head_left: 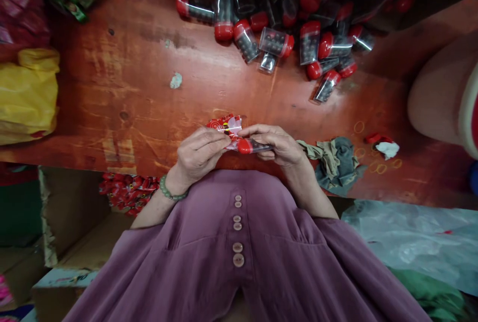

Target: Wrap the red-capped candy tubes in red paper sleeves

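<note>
Close to my body, over the table's front edge, both hands meet. My left hand (203,150) pinches a red printed plastic wrapper (224,124) with a shiny pale part. Between the fingers of my right hand (280,144) lies a small clear tube with a red cap (245,146), its capped end pointing left toward the wrapper. Cap and wrapper look to be touching; whether the cap is inside it I cannot tell. Similar red-capped clear tubes (276,42) with dark round contents lie in a heap at the far side of the table.
Left stand a yellow bag (28,95) and a cardboard box (67,212) with red wrapped pieces (129,190). At right are crumpled grey-green cloths (336,165), yellow rubber bands (378,167), a white scrap (387,149) and a large pale bucket (440,93). Clear plastic sheeting (411,242) lies below.
</note>
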A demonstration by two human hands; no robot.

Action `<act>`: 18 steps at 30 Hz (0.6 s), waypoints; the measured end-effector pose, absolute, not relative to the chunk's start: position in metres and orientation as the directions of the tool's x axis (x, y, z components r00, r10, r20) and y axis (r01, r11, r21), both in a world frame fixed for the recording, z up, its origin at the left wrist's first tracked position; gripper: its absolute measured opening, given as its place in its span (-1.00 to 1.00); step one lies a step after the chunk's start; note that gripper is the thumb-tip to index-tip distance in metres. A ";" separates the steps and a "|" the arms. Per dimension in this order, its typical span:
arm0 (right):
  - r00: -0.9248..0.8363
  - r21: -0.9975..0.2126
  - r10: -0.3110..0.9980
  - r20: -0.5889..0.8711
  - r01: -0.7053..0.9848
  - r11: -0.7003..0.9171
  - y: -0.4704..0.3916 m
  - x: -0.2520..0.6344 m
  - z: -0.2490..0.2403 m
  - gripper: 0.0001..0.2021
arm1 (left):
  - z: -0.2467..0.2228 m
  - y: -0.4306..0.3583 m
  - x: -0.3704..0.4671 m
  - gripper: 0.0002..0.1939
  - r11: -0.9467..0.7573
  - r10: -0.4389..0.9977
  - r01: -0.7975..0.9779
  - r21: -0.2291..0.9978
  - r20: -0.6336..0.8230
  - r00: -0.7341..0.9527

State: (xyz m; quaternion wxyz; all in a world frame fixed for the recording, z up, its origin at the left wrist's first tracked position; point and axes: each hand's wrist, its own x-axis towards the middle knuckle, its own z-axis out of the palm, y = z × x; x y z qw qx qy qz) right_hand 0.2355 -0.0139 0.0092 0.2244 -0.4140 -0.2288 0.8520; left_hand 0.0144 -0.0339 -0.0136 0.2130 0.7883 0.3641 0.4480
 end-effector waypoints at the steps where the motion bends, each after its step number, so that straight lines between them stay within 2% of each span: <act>1: -0.552 -0.565 0.565 -0.612 -0.194 -0.802 -0.014 0.234 0.009 -0.71 | -0.014 -0.035 0.014 -0.88 -0.642 0.766 0.395 0.657 0.545 0.341; 8: -0.497 -0.546 0.568 -0.656 -0.208 -0.812 -0.019 0.225 0.008 -0.78 | -0.017 -0.039 0.009 -0.85 -0.594 0.799 0.432 0.678 0.437 0.413; 12: -0.432 -0.616 0.626 -0.650 -0.183 -0.766 -0.025 0.217 0.011 -0.80 | -0.020 -0.038 0.009 -0.85 -0.570 0.808 0.407 0.714 0.397 0.434; 15: -0.356 -0.687 0.687 -0.633 -0.151 -0.711 -0.029 0.211 0.012 -0.79 | -0.018 -0.035 0.009 -0.88 -0.599 0.790 0.447 0.665 0.401 0.463; 18: -0.298 -0.750 0.752 -0.588 -0.146 -0.645 -0.032 0.204 0.011 -0.75 | -0.012 -0.030 0.009 -0.80 -0.635 0.770 0.471 0.612 0.447 0.456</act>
